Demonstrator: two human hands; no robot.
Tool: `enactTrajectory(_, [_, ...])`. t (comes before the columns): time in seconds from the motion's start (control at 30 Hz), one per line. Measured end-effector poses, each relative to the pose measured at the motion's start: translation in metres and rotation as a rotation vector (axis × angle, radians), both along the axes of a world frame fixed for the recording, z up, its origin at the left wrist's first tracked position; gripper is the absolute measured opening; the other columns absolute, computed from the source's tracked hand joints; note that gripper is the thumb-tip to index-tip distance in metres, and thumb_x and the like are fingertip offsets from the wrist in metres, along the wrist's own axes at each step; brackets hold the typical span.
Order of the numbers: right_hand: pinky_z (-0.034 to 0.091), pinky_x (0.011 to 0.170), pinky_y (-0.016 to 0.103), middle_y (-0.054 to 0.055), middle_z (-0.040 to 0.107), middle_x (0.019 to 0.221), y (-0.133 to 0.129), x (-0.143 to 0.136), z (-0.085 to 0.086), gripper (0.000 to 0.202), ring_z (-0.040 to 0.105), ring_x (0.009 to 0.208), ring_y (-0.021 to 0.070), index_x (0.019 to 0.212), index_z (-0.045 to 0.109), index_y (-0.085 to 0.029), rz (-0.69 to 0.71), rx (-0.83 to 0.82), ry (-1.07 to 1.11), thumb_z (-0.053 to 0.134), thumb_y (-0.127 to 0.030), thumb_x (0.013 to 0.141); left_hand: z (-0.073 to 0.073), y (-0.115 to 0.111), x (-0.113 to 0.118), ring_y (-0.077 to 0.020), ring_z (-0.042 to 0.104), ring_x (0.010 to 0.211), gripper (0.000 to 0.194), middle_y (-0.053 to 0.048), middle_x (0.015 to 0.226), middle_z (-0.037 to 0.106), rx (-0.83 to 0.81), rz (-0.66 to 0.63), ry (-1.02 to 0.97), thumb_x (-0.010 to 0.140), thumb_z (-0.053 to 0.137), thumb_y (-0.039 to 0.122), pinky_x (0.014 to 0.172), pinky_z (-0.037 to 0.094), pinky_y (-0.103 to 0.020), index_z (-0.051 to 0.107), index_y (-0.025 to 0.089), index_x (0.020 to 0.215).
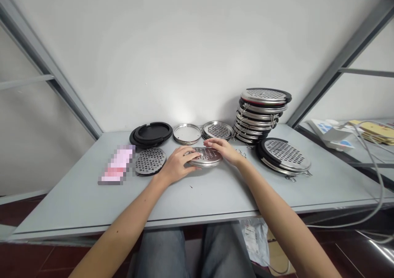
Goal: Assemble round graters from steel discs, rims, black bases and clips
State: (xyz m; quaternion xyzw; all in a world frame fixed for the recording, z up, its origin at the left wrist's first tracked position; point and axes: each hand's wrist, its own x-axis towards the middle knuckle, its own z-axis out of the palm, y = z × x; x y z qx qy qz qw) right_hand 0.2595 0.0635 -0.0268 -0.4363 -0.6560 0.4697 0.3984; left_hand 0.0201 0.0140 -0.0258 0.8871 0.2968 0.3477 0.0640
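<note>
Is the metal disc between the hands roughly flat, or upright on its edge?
Roughly flat: the disc shows its holed face upward, rim below.

Between the forearms, the near part of the table leaves a hand room to pass as far as the round plate between the left hand and right hand. On the far side, black rings, low plate piles and a tall stack bar the way to the wall. A blurred pink slab stands in the way on the left, a low pair of discs on the right.
</note>
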Motion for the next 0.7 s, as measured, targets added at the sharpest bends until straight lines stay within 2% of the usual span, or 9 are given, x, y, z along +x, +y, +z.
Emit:
enactTrajectory(0.2, [0.05, 0.087, 0.036, 0.01, 0.07, 0.102, 0.004, -0.001, -0.011, 0.03, 0.065, 0.091, 0.0205, 0.101, 0.067, -0.013, -0.021, 0.154, -0.223, 0.063, -0.035, 0.08, -0.005, -0.004, 0.006, -0.0267, 0.052, 0.117, 0.051, -0.008, 0.124, 0.059, -0.048, 0.015, 0.078, 0.072, 0.079, 0.034, 0.103, 0.042, -0.044, 0.064, 0.024, 0.119])
enactTrajectory(0.3, [0.05, 0.089, 0.035, 0.01, 0.07, 0.103, 0.004, -0.002, -0.013, 0.025, 0.065, 0.095, 0.0211, 0.098, 0.068, -0.014, -0.054, 0.233, -0.309, 0.066, -0.029, 0.078, -0.008, -0.003, 0.006, -0.0282, 0.053, 0.118, 0.05, -0.01, 0.125, 0.06, -0.039, 0.01, 0.111, 0.073, 0.078, 0.036, 0.102, 0.043, -0.046, 0.065, 0.023, 0.119])
enactTrajectory(0.47, [0.051, 0.088, 0.035, 0.008, 0.072, 0.101, 0.004, 0.0, -0.012, 0.021, 0.066, 0.094, 0.0219, 0.094, 0.07, -0.017, -0.04, 0.298, -0.385, 0.063, -0.031, 0.082, -0.013, -0.001, 0.006, -0.0281, 0.054, 0.121, 0.046, -0.011, 0.125, 0.063, 0.034, -0.012, 0.059, 0.076, 0.075, 0.034, 0.103, 0.042, -0.047, 0.064, 0.02, 0.119])
enactTrajectory(0.6, [0.05, 0.087, 0.035, 0.008, 0.072, 0.101, 0.005, 0.005, -0.012, 0.021, 0.066, 0.094, 0.022, 0.095, 0.07, -0.017, -0.053, 0.328, -0.434, 0.061, -0.031, 0.083, -0.012, -0.003, 0.009, -0.0271, 0.048, 0.128, 0.046, -0.009, 0.132, 0.059, 0.008, -0.032, 0.093, 0.08, 0.071, 0.026, 0.109, 0.036, -0.049, 0.06, 0.021, 0.124])
enactTrajectory(0.7, [0.048, 0.09, 0.036, 0.009, 0.07, 0.104, 0.007, 0.008, -0.013, 0.02, 0.064, 0.097, 0.0229, 0.097, 0.07, -0.017, -0.055, 0.434, -0.506, 0.061, -0.029, 0.083, -0.012, -0.004, 0.01, -0.0272, 0.044, 0.132, 0.044, -0.009, 0.136, 0.055, -0.057, -0.045, 0.152, 0.079, 0.068, 0.019, 0.112, 0.033, -0.05, 0.061, 0.022, 0.122])
